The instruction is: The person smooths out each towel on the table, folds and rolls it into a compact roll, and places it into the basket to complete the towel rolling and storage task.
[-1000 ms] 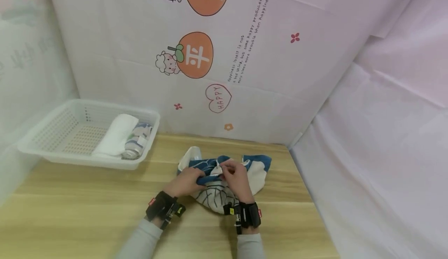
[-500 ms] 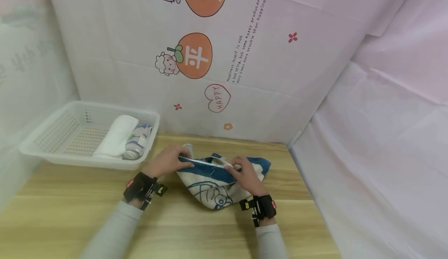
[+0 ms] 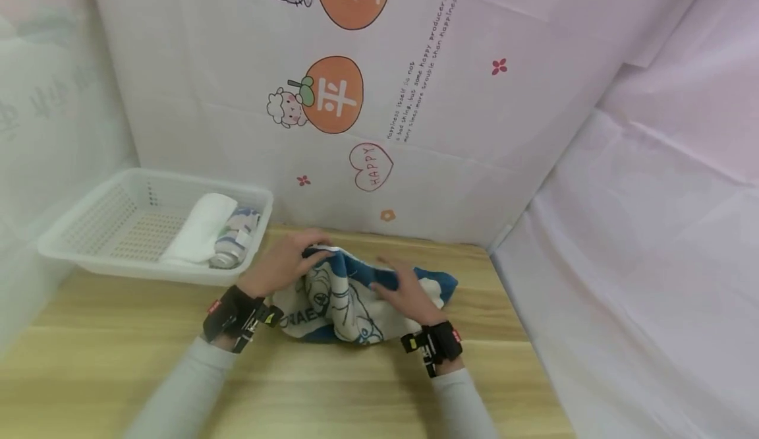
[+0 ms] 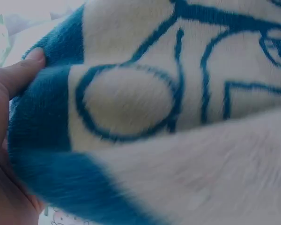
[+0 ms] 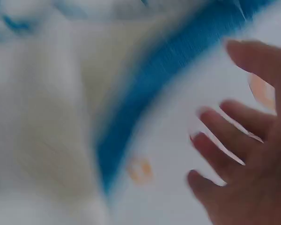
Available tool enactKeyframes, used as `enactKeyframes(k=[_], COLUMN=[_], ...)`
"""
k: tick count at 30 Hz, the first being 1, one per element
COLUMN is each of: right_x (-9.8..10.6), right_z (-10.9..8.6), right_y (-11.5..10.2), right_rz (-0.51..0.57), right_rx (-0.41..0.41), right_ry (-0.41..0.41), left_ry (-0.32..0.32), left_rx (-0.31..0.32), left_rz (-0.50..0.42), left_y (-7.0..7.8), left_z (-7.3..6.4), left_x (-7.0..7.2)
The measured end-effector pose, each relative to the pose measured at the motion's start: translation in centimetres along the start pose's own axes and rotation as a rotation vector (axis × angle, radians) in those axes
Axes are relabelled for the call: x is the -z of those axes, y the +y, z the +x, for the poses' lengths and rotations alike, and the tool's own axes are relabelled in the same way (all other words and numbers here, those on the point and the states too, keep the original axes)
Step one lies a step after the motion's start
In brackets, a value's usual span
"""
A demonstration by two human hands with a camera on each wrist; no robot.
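A blue and cream towel (image 3: 350, 300) with line drawings and lettering lies bunched on the table, its far edge lifted. The left hand (image 3: 284, 262) grips that edge at its left end; in the left wrist view the thumb (image 4: 30, 65) presses on the towel's blue border (image 4: 42, 110), fingers behind it. At the towel's right part is the right hand (image 3: 409, 291). In the right wrist view its fingers (image 5: 220, 154) are spread and apart from the blurred blue border (image 5: 145, 89), with nothing between them and the thumb.
A white plastic basket (image 3: 89, 254) stands at the back left of the wooden table (image 3: 332, 393). Inside it lie a rolled white towel (image 3: 201, 228) and a rolled patterned cloth (image 3: 237, 234). Printed white sheets (image 3: 450, 182) hang behind and at both sides.
The left hand has moved left and away from the body, drawing the towel's edge up and out. The right hand held the edge half a second ago and has now let go.
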State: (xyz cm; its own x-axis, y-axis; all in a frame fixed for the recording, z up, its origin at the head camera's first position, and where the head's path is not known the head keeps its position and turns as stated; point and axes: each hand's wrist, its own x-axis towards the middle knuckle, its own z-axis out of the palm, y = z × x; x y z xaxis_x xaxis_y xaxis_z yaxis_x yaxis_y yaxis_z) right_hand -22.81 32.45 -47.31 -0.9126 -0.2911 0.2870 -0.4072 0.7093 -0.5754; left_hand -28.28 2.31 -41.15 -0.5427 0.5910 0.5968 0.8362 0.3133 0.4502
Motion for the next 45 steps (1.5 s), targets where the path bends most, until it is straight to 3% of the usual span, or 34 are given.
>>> enactKeyframes(k=[3,6,10,12,15,18,22,25,28,32,34,36,38,41,45], right_x=[-2.2,-2.8,-0.9,1.0,4.4,7.9,11.7,14.3,17.0,20.1,20.9,20.8,19.8,16.8,11.7], right_z=[0.7,0.9,0.3,0.2,0.4,0.7,1.0,1.2,1.4,1.2,0.5,-0.9,-3.2,-7.9,-14.1], right_y=[-0.3,0.6,3.8,5.6,7.7,8.6,9.0,9.2,9.0,8.2,7.7,7.7,8.3,9.8,12.4], right_rz=[0.093,0.152,0.071,0.006,-0.082,-0.16,-0.275,-0.32,-0.337,-0.365,-0.372,-0.376,-0.394,-0.398,-0.391], right_rx=[0.002,-0.028,-0.08,-0.108,-0.147,-0.16,-0.113,-0.065,-0.034,-0.03,-0.051,-0.071,-0.074,-0.094,-0.171], right_ry=[-0.196,-0.236,-0.167,-0.126,-0.042,0.035,0.107,0.157,0.269,0.515,0.597,0.61,0.579,0.46,0.281], left_ry=[0.013,0.004,-0.042,-0.085,-0.173,-0.27,-0.294,-0.263,-0.164,0.061,0.137,0.145,0.083,-0.087,-0.298], left_rx=[-0.073,-0.101,-0.017,0.06,0.124,0.164,0.262,0.339,0.321,0.158,0.085,0.034,0.019,0.082,0.214], left_rz=[-0.009,0.027,0.059,0.033,0.002,-0.01,0.054,0.11,0.148,0.208,0.242,0.263,0.274,0.214,0.117], left_y=[0.3,0.0,-1.0,-1.7,-2.8,-3.8,-5.0,-5.7,-6.0,-4.8,-3.7,-2.6,-1.9,-1.3,-1.1], left_z=[0.7,1.3,1.2,0.8,0.4,0.4,0.7,1.5,2.9,4.9,5.0,4.1,2.1,-2.9,-9.8], left_x=[0.9,1.9,3.5,4.2,4.5,4.3,4.7,5.5,6.7,8.2,8.3,7.7,6.4,3.1,-1.5])
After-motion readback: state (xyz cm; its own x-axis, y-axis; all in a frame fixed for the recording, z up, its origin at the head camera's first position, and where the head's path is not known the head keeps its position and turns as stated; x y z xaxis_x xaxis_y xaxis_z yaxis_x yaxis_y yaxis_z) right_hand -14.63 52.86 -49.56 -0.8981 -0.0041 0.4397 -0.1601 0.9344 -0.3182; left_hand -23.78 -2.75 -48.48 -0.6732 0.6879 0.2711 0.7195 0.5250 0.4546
